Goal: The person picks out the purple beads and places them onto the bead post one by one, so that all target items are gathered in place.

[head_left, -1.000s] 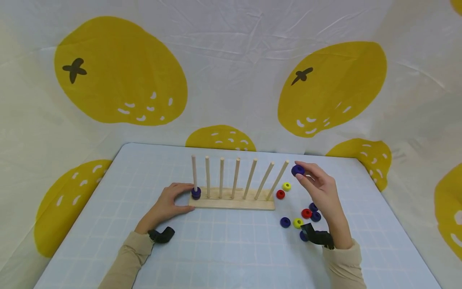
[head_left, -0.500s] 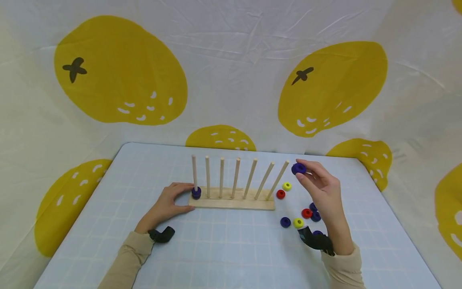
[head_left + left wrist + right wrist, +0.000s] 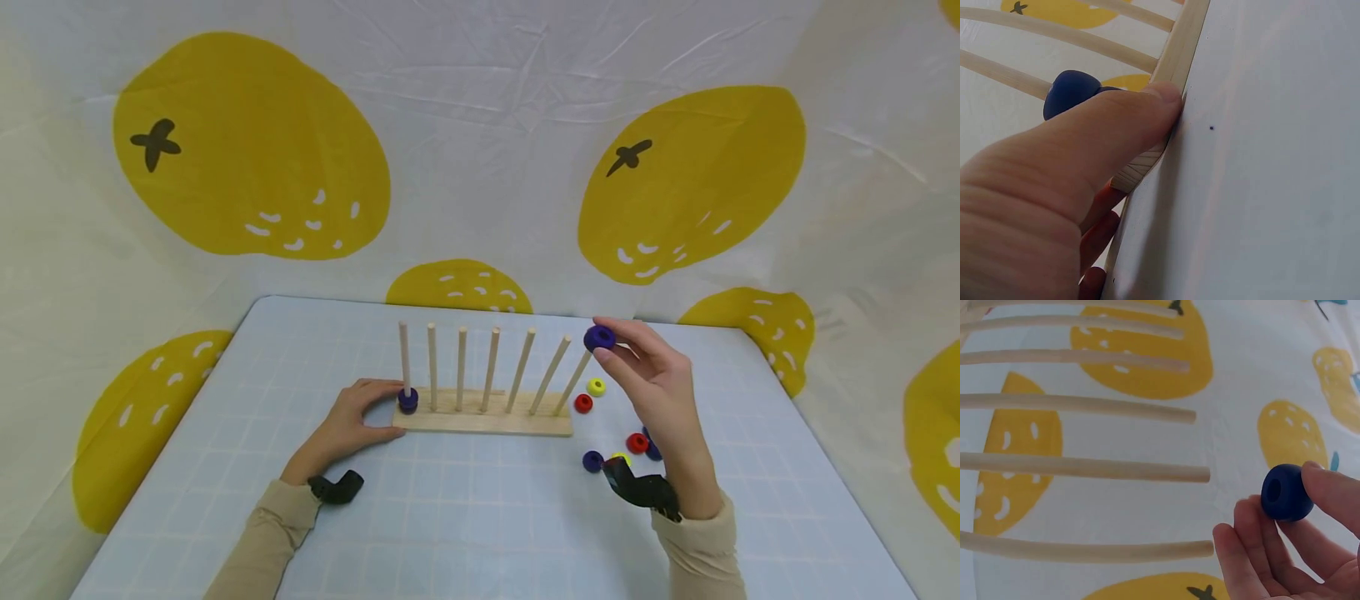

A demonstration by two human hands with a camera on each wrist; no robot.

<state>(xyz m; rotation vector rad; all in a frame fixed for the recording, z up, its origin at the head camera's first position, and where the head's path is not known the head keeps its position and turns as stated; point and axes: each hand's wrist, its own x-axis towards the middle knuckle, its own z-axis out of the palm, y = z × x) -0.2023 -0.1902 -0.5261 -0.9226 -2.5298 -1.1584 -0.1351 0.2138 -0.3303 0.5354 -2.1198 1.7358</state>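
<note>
pinching blue bead [image 3: 592,342] in right hand [image 3: 660,377], gripping peg rack [image 3: 480,424] in left hand [image 3: 354,418]; could drop bead by missing peg [image 3: 574,383].

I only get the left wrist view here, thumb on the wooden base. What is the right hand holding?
Observer: In the head view, the right hand pinches a blue bead.
Operator: Is a peg through that one?
Observer: No. The right wrist view shows its hole with no peg through it.
Operator: Any loose beads lying about?
Observer: Yes. Red beads, yellow beads and more blue ones lie on the table, right of the base.
</note>
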